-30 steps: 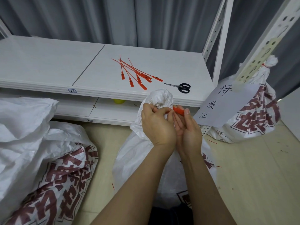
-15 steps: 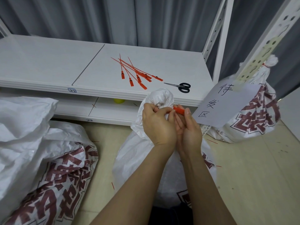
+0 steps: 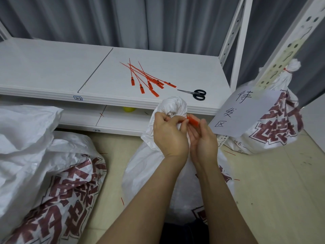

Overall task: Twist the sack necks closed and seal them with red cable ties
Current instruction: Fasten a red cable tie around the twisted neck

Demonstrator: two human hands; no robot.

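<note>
Hardly shifting since half a second ago, both hands are staying at the twisted neck (image 3: 173, 104) of the white woven sack with dark red print (image 3: 144, 166), standing on the floor before the white shelf (image 3: 52, 67); the left hand (image 3: 169, 136) is gripping the neck with curled fingers; the right hand (image 3: 204, 140) is pinching the flat red plastic cable tie (image 3: 193, 121) beside it; spare red ties (image 3: 149, 80) and black-handled scissors (image 3: 195, 93) are lying on the shelf.

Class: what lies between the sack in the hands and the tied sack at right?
In the head view, a handwritten paper sign hangs between the held sack and the tied sack, on the rack upright.
</note>
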